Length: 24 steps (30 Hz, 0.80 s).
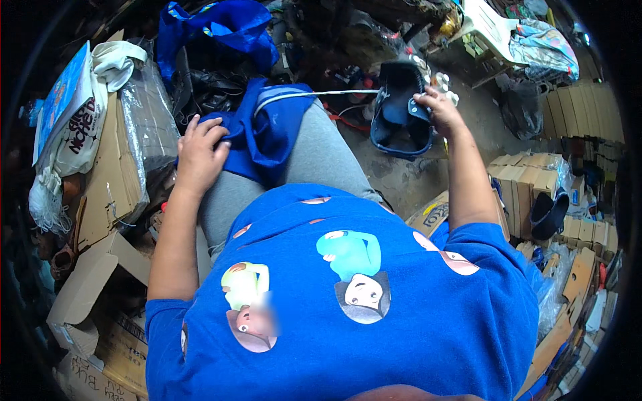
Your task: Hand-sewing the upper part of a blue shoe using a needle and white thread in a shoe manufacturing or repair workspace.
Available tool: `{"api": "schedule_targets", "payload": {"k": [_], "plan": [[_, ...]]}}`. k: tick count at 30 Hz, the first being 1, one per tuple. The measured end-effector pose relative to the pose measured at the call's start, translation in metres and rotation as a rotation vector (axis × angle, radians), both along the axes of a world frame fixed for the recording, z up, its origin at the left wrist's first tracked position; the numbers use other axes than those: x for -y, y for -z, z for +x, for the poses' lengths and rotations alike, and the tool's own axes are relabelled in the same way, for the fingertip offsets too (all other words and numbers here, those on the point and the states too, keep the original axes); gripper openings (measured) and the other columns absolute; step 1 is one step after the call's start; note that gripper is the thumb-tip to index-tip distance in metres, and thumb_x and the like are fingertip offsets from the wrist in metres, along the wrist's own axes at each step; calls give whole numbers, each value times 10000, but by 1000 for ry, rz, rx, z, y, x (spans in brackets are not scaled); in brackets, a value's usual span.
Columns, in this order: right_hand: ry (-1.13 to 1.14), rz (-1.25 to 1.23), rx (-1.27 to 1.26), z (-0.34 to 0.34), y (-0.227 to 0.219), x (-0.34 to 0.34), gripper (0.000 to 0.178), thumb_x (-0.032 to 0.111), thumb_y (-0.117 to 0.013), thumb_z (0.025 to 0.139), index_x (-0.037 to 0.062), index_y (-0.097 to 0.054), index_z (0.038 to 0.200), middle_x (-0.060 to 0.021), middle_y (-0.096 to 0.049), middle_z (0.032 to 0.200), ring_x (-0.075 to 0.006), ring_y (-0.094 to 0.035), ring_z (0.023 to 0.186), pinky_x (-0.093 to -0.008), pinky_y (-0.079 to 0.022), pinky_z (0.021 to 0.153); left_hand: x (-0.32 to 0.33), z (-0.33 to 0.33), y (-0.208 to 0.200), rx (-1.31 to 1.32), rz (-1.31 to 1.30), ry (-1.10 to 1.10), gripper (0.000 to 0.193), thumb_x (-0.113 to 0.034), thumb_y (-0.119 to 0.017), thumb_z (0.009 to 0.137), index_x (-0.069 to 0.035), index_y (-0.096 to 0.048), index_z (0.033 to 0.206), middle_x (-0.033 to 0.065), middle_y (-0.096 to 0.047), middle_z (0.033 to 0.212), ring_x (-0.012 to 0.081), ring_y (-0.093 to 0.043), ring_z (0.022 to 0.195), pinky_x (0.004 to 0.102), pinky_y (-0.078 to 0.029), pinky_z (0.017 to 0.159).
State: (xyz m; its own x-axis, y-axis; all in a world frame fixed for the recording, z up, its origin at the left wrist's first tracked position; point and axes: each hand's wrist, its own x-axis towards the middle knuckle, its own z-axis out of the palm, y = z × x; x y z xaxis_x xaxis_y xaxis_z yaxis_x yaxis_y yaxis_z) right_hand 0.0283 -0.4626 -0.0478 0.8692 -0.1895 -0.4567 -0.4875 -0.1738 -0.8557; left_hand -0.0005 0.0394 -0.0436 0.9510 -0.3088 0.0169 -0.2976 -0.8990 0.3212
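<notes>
My right hand [441, 112] grips the rim of a dark navy rubber clog [418, 137], its fingers near a round rivet on the side. The clog is held off to the right of my knees, its opening facing me. A pale cord [341, 92] runs across from the blue cloth [284, 134] on my lap to the clog; how it is fastened at either end I cannot tell. My left hand [200, 148] lies on the cloth over my left thigh, fingers spread, palm side hidden.
Flattened cardboard [107, 160] wrapped in plastic leans at left, above an open carton [93, 294]. A shiny blue bag [227, 30] lies ahead. At right, another dark clog [550, 215] rests by stacked cardboard boxes [525, 174]. A white plastic chair [488, 27] stands far right.
</notes>
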Motion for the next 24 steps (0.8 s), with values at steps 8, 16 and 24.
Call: {"api": "schedule_targets", "payload": {"k": [8, 16, 24], "plan": [[70, -82, -229, -53, 145, 39, 622, 170, -655, 753, -12, -489, 1323, -123, -645, 1076, -194, -632, 903, -314, -501, 788, -25, -37, -39, 296, -527, -153, 62, -53, -561, 928, -6, -578, 964, 47, -550, 818, 131, -510, 744, 255, -429, 698], [118, -288, -457, -68, 153, 48, 879, 385, -730, 753, -44, -351, 1421, -243, -462, 1388, -296, -489, 1262, -344, -398, 1024, -65, -106, -96, 398, -556, -262, 192, -176, -534, 936, 13, -564, 930, 27, -515, 822, 117, -470, 768, 259, -395, 720], [-186, -485, -514, -86, 168, 62, 587, 414, -744, 754, 121, -623, 1247, -183, -646, 1171, -230, -580, 1176, -314, -415, 1009, -38, -82, -66, 197, -29, -246, 416, -294, -662, 866, -72, -586, 1209, 167, -505, 1308, 339, -454, 1244, 425, -299, 1085]]}}
